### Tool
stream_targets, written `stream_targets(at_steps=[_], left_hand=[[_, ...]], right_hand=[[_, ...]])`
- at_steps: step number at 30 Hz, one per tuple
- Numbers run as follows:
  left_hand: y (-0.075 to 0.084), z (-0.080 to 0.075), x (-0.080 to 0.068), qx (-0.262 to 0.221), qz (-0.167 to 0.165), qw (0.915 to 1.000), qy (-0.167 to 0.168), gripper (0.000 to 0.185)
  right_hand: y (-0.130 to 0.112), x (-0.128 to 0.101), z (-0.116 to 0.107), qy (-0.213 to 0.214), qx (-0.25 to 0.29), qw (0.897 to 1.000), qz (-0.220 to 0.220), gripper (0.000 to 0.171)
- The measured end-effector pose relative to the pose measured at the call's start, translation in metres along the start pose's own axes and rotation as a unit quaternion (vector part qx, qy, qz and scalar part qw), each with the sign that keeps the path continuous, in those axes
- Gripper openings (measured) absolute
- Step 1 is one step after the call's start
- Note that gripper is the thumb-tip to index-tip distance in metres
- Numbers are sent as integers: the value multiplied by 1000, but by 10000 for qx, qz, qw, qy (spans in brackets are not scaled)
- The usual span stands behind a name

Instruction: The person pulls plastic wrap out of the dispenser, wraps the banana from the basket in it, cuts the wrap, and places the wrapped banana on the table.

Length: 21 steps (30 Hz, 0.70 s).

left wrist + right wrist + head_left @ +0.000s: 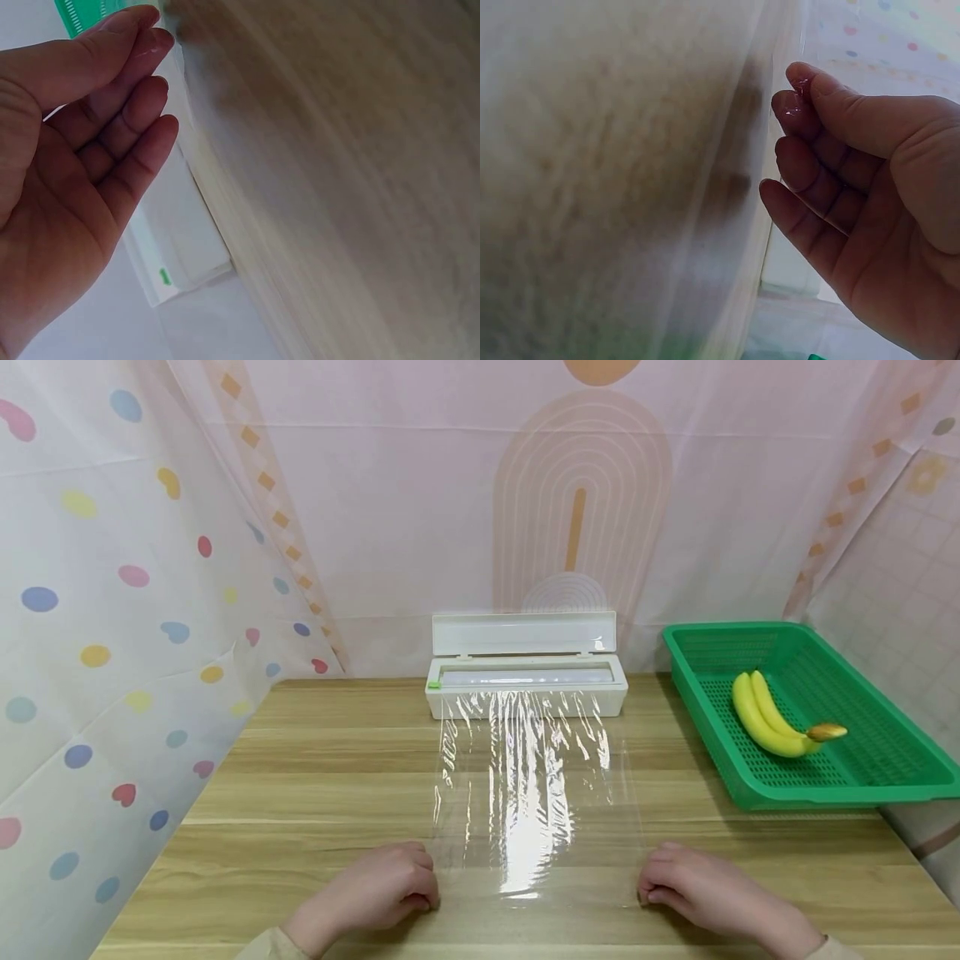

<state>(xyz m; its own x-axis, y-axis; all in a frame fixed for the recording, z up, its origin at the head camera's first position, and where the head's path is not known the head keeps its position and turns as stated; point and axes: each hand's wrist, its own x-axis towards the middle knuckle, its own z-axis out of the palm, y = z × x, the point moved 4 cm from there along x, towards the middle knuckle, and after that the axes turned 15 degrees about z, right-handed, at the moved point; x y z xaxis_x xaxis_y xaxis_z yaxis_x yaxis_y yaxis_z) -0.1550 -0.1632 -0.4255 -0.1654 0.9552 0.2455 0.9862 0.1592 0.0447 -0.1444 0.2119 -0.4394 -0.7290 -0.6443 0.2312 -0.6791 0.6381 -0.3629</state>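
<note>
A clear sheet of plastic wrap point(525, 810) stretches over the table from a white wrap dispenser box point(525, 700), whose lid stands raised at the back. At the sheet's near left corner my left hand point(386, 885) pinches the film between thumb and index finger. My right hand point(697, 889) pinches the near right corner the same way; a bit of crinkled film shines at its fingertips point(791, 105) in the right wrist view. The other fingers of both hands are loosely bent. A small green slider point(434, 685) sits at the box's left end.
On the right stands a green plastic basket point(708, 747) with yellow bananas point(772, 718) lying in it. The wooden table point(300, 793) meets a printed cloth point(390, 527) at the back, and a dotted cloth hangs on the left.
</note>
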Motion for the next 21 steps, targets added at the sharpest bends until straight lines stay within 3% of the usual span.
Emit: stream_targets(at_steps=[21], left_hand=[[0,0,0,87,35,9999,-61,18]], right_hand=[[0,3,-1,-145,-24,9999,44,22]])
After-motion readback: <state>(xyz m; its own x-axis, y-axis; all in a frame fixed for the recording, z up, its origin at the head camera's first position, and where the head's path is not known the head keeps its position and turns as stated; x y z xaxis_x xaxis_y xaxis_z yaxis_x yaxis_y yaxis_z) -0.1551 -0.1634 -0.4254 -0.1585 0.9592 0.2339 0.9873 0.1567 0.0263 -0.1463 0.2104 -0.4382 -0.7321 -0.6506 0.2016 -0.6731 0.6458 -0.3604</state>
